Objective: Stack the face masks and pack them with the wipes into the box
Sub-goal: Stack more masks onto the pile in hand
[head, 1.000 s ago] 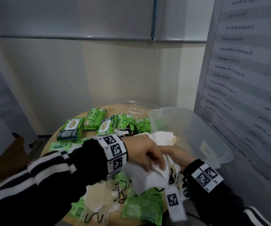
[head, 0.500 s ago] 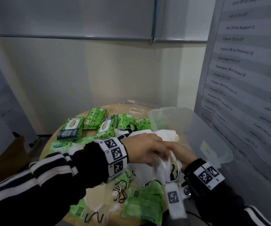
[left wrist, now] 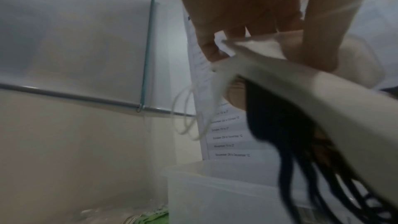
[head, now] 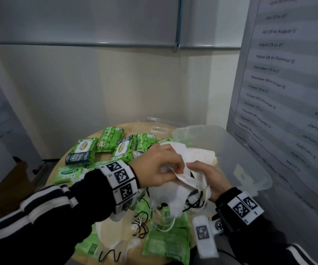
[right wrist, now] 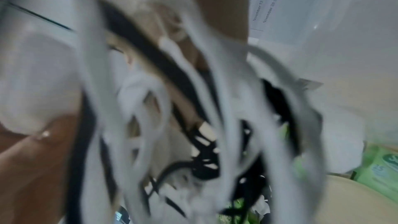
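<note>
Both hands hold a bunch of white face masks (head: 175, 194) above the round table's front, just left of the clear plastic box (head: 249, 165). My left hand (head: 160, 165) pinches the top edge of a white mask (left wrist: 254, 47). My right hand (head: 207, 178) grips the bunch from the right; white and black ear loops (right wrist: 193, 125) dangle under it. The left wrist view shows a black mask (left wrist: 280, 122) hanging beneath the white one. Several green wipes packs (head: 120, 148) lie at the table's back, others (head: 165, 243) at the front.
More white masks with ear loops (head: 116, 240) lie on the wooden table (head: 131, 126) near its front edge. A clear lid (head: 160, 127) lies behind the box. A wall poster with dates (head: 288, 83) stands close on the right.
My left hand has slid from the middle of the bunch to its top edge and now pinches a mask there. The bunch sits slightly higher.
</note>
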Motion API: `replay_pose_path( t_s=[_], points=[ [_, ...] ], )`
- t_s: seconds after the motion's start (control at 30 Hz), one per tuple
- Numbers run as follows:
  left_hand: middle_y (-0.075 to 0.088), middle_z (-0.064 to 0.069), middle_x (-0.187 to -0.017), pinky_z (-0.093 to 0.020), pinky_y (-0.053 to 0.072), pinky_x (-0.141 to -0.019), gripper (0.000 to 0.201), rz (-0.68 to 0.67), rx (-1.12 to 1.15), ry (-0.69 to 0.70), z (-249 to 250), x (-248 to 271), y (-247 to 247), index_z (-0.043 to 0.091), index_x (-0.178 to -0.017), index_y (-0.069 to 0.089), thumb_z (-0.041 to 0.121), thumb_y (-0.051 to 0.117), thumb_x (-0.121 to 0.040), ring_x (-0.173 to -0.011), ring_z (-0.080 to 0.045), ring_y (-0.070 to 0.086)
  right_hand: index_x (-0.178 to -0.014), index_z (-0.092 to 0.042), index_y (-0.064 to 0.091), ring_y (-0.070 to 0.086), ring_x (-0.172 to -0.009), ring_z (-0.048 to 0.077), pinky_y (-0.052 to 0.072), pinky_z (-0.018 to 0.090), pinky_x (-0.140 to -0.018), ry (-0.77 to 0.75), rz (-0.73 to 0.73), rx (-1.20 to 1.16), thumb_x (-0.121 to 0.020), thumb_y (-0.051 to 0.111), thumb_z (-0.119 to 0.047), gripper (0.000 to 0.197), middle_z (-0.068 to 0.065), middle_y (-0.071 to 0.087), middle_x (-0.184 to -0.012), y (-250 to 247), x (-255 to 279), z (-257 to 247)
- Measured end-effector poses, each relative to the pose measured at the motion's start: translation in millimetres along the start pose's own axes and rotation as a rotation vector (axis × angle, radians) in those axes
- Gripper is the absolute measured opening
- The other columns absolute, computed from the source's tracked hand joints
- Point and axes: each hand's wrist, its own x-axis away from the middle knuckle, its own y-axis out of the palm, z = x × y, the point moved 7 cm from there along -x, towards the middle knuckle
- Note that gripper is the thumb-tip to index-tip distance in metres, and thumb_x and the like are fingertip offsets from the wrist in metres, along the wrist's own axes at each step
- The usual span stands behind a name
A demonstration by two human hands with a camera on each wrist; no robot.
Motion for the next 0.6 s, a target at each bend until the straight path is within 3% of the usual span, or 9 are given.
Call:
replay_pose_path(
  t_s=[0.1,0.2,0.27,0.37,0.5,0.6],
  points=[
    [0.061,0.010,-0.081,-0.019,0.043,-0.075,0.017,0.068,0.138,-0.133,-16.9,5.5,-11.7,0.030,-0.081,0.056,0.026,0.071,-0.073,-0.081,-0.002,0.052,-0.096,-0.001,0.066,0.070,-0.069,0.025,0.058,0.030,-0.061,-0.042,0.017,-0.036,-0.078,0.049,-0.008,0.026,0.016,0.072,-0.081,-1.8,0.1,-3.0],
    [0.063,0.013,-0.091,-0.010,0.041,-0.080,0.030,0.104,0.297,-0.300,-35.3,12.1,-14.2,0.027,-0.091,0.061,0.018,0.080,-0.070,-0.086,0.003,0.056,-0.118,0.006,0.056,0.070,-0.074,0.027,0.057,0.032,-0.062,-0.037,0.062,-0.046,-0.079,0.053,-0.011,0.043,0.019,0.071,-0.088,-2.4,-1.9,-0.3],
    [0.064,0.010,-0.089,-0.008,0.041,-0.077,0.027,0.123,0.338,-0.375,-41.7,14.8,-14.1,0.019,-0.091,0.066,0.013,0.081,-0.069,-0.082,0.006,0.057,-0.125,0.008,0.052,0.070,-0.074,0.028,0.056,0.032,-0.061,-0.063,0.099,-0.046,-0.078,0.056,-0.011,0.051,0.020,0.070,-0.091,-5.4,-3.3,-1.7],
    [0.060,0.005,-0.081,-0.011,0.041,-0.071,0.019,0.164,0.322,-0.405,-45.7,17.0,-16.2,0.021,-0.079,0.069,0.016,0.082,-0.066,-0.075,0.002,0.055,-0.128,0.008,0.051,0.070,-0.079,0.028,0.057,0.033,-0.063,-0.106,0.132,-0.030,-0.076,0.060,-0.009,0.054,0.023,0.067,-0.103,-7.9,-5.3,-5.4],
    [0.055,0.011,-0.103,-0.004,0.034,-0.086,0.019,0.215,0.262,-0.336,-47.7,15.1,-21.8,0.021,-0.075,0.073,0.021,0.085,-0.061,-0.094,0.011,0.047,-0.122,0.006,0.055,0.070,-0.078,0.028,0.058,0.035,-0.065,-0.120,0.105,0.020,-0.074,0.061,-0.006,0.049,0.022,0.068,-0.100,-6.9,-4.6,-8.0],
    [0.053,0.019,-0.115,-0.003,0.030,-0.093,0.017,0.123,0.220,-0.324,-45.1,6.5,-27.0,0.024,-0.076,0.072,0.022,0.084,-0.064,-0.109,0.009,0.046,-0.110,0.003,0.061,0.070,-0.076,0.027,0.059,0.034,-0.065,-0.104,0.092,0.071,-0.072,0.061,-0.005,0.039,0.020,0.070,-0.095,-8.3,-3.6,-8.9]
  ],
)
